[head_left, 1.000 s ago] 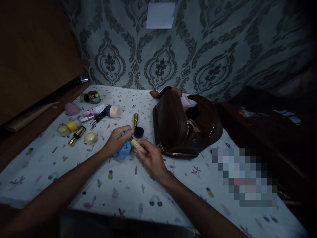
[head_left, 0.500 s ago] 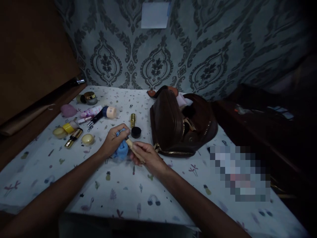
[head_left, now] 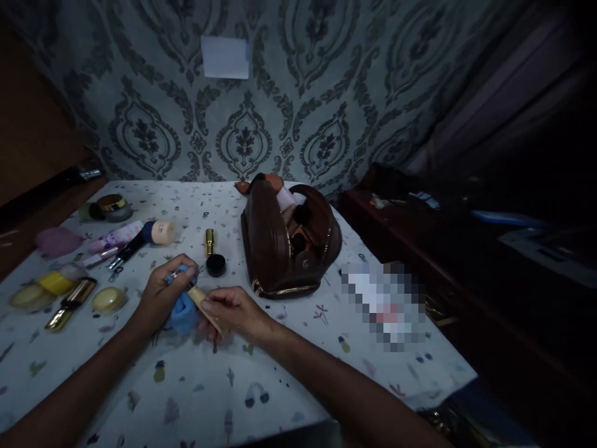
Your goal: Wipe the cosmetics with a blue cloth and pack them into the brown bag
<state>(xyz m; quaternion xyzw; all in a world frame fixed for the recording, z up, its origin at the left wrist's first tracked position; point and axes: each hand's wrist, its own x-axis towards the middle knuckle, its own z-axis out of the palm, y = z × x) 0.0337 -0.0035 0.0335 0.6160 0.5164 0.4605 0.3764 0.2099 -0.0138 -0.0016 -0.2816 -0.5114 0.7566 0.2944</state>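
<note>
My left hand point(head_left: 170, 287) is closed around a bunched blue cloth point(head_left: 183, 311), pressed against the upper end of a slim beige tube point(head_left: 198, 295). Part of the cloth hangs below the fingers. My right hand point(head_left: 237, 311) grips the tube's lower body between thumb and fingers, holding it slanted above the table. The tube's top end is partly hidden by the left hand and cloth. Just beyond the hands are a round black-lidded pot point(head_left: 216, 266) and an upright-looking gold lipstick tube point(head_left: 209, 242).
An unzipped brown bag point(head_left: 265, 249) with items inside stands right of centre. Leftward lie a foundation bottle point(head_left: 162, 232), a gold-and-black tube point(head_left: 71, 305), a yellow pot point(head_left: 108, 300), a pink sponge-like object point(head_left: 58, 241) and a gold-lidded jar point(head_left: 114, 208). A blurred-out flat item point(head_left: 385, 308) lies right.
The camera view has turned to the right, so everything sits further left in the picture. Both hands keep the same hold on the cloth and tube.
</note>
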